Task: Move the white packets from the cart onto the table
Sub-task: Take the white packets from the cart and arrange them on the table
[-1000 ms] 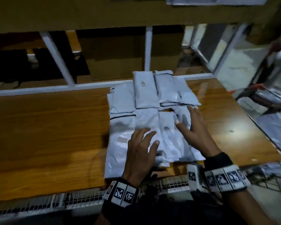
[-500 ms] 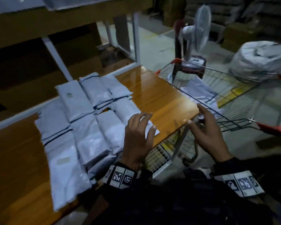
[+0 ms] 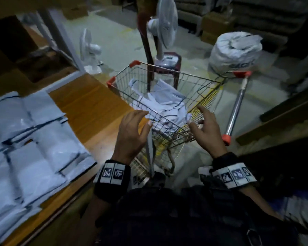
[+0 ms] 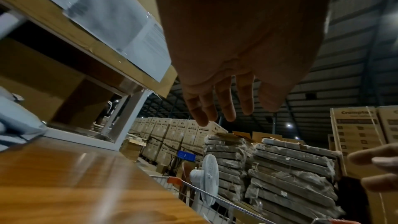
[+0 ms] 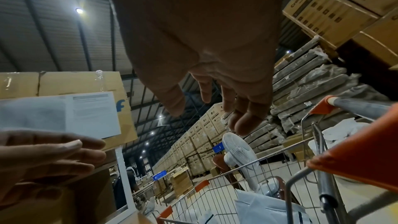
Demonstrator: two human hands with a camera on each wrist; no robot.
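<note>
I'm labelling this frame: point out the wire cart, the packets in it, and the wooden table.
Metal wire cart (image 3: 199,77), head view, far rim.
White plastic packets (image 3: 164,102), head view, pile's middle.
Brown wooden table (image 3: 94,107), head view, bare top.

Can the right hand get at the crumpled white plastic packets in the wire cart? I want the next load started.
Probably yes: the right hand hovers open over the open-topped wire cart, nothing covering the crumpled white plastic packets below.

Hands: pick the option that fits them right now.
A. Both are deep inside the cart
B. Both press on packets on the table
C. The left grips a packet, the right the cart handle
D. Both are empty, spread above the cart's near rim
D: the left hand and right hand hold nothing, fingers spread above the near rim of the cart, with the white packets below.
</note>
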